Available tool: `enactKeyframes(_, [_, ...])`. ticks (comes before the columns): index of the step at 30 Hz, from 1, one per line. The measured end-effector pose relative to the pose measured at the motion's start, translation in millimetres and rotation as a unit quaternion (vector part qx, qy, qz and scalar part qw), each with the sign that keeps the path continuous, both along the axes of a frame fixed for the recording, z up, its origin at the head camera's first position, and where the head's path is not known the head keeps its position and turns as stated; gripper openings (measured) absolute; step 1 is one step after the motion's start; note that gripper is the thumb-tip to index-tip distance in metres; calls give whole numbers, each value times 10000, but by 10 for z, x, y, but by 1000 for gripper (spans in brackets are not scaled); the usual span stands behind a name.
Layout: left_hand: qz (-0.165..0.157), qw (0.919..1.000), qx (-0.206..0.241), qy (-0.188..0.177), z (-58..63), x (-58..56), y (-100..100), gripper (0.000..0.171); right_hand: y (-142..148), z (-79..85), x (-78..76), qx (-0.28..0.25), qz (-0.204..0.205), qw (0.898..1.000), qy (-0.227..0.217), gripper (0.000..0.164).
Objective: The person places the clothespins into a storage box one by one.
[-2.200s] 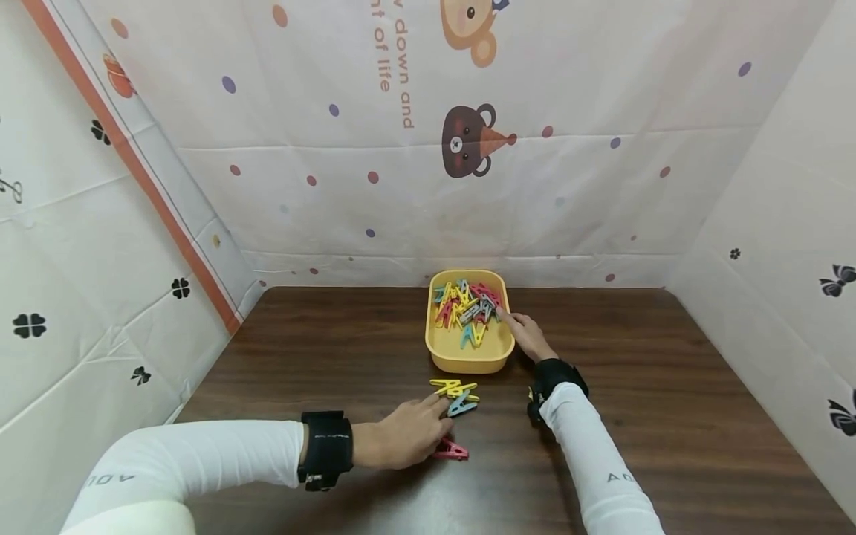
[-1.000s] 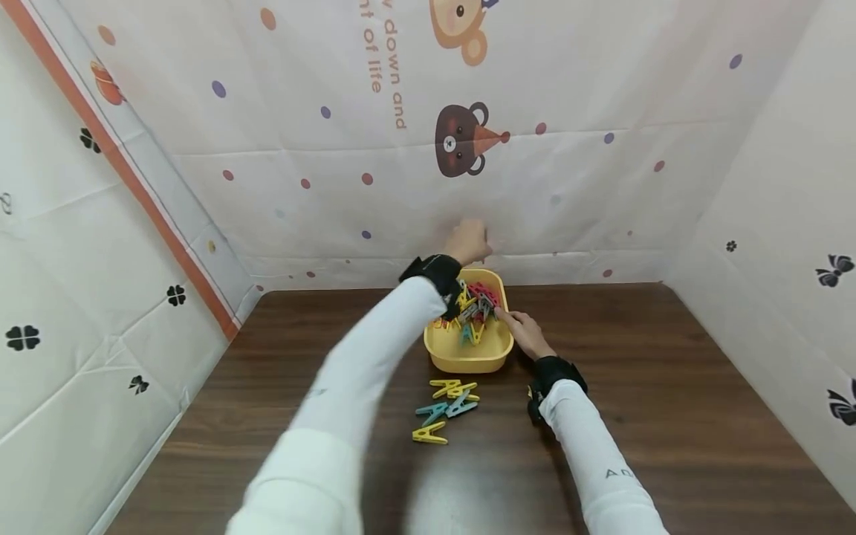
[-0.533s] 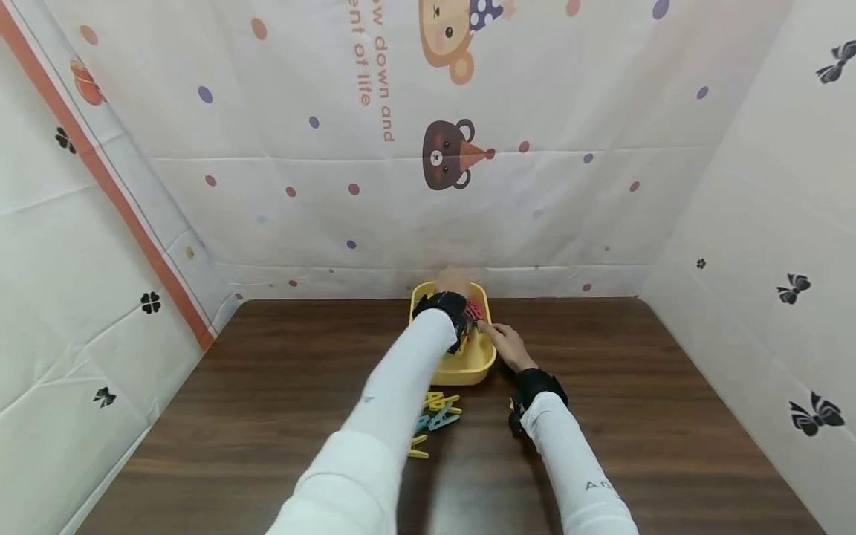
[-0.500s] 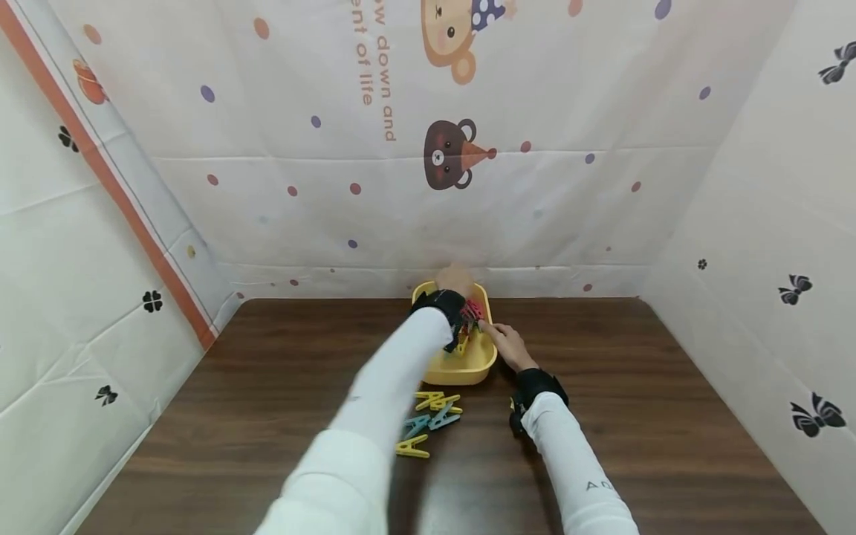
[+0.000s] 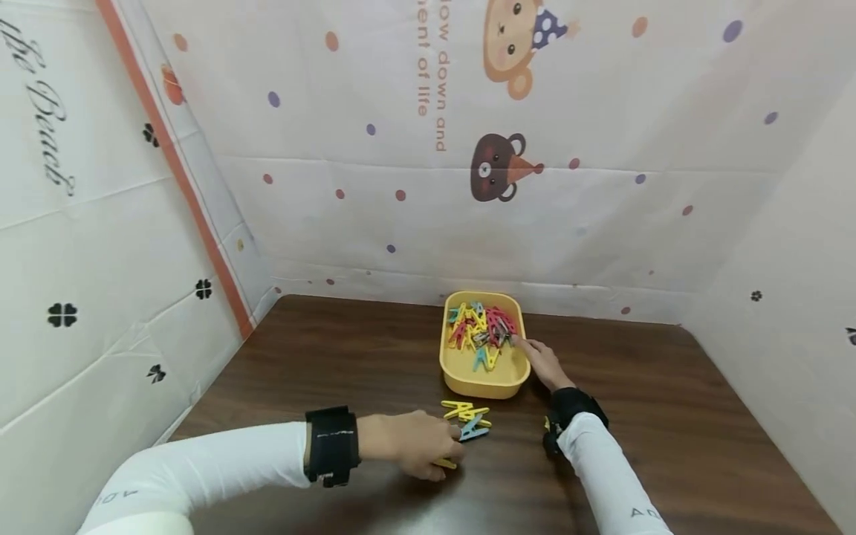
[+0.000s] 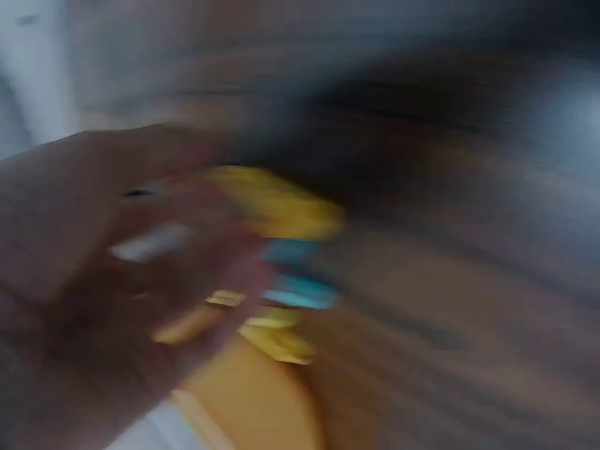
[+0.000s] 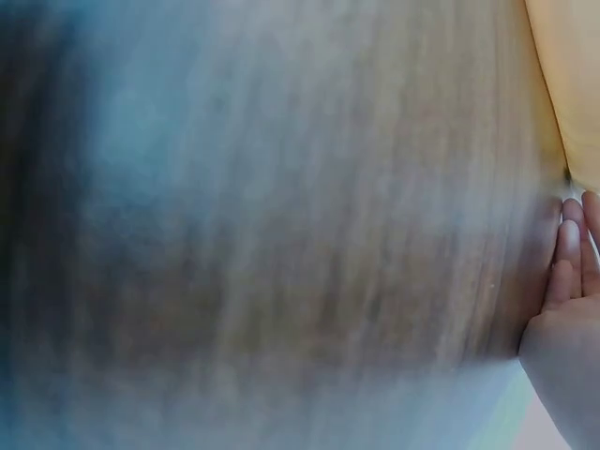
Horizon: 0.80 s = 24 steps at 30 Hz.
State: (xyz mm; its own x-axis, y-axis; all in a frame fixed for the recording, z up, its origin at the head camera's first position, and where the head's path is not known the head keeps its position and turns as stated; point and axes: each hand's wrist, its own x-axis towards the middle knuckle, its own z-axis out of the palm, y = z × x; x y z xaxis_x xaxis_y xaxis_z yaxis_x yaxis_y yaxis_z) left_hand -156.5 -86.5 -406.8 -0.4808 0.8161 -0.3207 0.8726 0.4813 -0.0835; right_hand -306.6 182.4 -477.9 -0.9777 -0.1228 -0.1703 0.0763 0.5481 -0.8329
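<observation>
In the head view my left hand (image 5: 417,443) is low over the table, its loosely bent fingers at a yellow clothespin (image 5: 445,464) partly hidden beneath them. A blue clothespin (image 5: 476,432) lies just past the fingertips, with yellow clothespins (image 5: 458,408) beyond it. The left wrist view is blurred; a yellow clothespin (image 6: 281,204) appears beside the fingers, and I see no grip on it. My right hand (image 5: 545,364) rests against the right side of the yellow basket (image 5: 484,388), fingers fairly straight. Several yellow, red, blue and grey clothespins (image 5: 471,327) lie heaped inside the basket.
The dark wooden table (image 5: 348,349) runs back to a white printed curtain (image 5: 374,215) standing close behind the basket. Similar white sheets (image 5: 100,371) enclose the left and right sides.
My left hand has gone from the table to the basket and back to the table. A red clothespin seen on the table earlier is no longer there. The right hand stays at the basket.
</observation>
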Motion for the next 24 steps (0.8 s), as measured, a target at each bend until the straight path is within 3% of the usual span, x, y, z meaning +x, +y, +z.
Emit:
enactKeyframes(4, [-395, 9967, 694, -103, -218, 0, -163, 23, 58, 5, 25, 98, 36, 9999, -73, 91])
enactKeyframes(8, [-482, 9933, 1041, -115, -270, 3, -203, 20, 44, 26, -6, 58, 150, 9999, -1, 90])
enactKeyframes(13, [-588, 9900, 1267, 194, -319, 51, -144, 11, 59, 49, -58, 39, 166, 9999, 19, 90])
enactKeyframes(17, [-487, 9888, 1321, 498, -362, 79, -135, 11, 75, 51, -69, 35, 141, 9999, 23, 91])
enactKeyframes(20, [-252, 9918, 1227, 269, -371, 75, -163, 13, 74, 52, -61, 71, 152, 9999, 32, 91])
enactKeyframes(24, [-186, 9936, 1110, 5, -340, 35, -210, 10, 34, 33, -47, 124, 121, 9998, -2, 93])
